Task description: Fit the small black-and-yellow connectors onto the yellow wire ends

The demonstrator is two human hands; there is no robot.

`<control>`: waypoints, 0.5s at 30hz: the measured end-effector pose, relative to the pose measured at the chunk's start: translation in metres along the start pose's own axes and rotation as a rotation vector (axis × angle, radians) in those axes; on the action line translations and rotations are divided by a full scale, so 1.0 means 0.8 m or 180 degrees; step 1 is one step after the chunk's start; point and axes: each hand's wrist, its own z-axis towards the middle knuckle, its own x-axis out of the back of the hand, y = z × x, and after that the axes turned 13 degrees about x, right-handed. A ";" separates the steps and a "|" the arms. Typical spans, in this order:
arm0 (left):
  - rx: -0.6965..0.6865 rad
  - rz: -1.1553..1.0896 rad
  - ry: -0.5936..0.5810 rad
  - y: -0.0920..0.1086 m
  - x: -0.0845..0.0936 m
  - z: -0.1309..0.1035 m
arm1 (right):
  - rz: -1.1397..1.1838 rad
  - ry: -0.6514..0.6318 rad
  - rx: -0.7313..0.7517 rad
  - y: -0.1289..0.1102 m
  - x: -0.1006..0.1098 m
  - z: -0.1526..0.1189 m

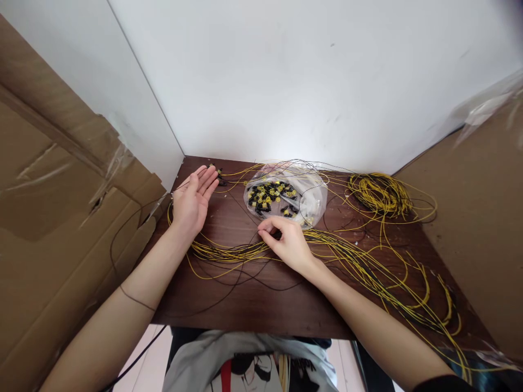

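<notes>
My left hand (191,202) is raised over the left part of the table, palm up, fingers stretched out; a thin dark wire passes by it and over my left forearm. Thumb and forefinger of my right hand (284,239) are pinched together in front of a clear plastic bag (318,190); what lies between the fingertips is too small to make out. Black and yellow connectors (265,197) fill the left part of the bag. A long bundle of yellow and black wires (229,253) runs beneath my right hand and on to the right.
The dark brown table (245,310) meets a white wall (261,81) at the back. Cardboard (53,228) stands at both sides. A coil of yellow and black wire (378,195) lies at the back right. Loose wires cross the tabletop.
</notes>
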 end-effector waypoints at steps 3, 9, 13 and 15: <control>-0.0292 0.0345 0.0014 0.000 -0.002 -0.003 | 0.0029 0.0083 -0.0039 -0.001 0.003 0.001; 0.0009 0.0962 -0.0528 -0.002 -0.011 -0.019 | 0.0153 0.0231 -0.0015 -0.001 0.004 0.000; 0.0365 0.1463 -0.1424 -0.005 -0.016 -0.032 | 0.0262 0.0321 0.0045 -0.002 0.003 -0.001; 0.0308 0.1830 -0.1803 -0.006 -0.019 -0.037 | 0.0294 0.0370 0.0045 -0.003 0.003 -0.001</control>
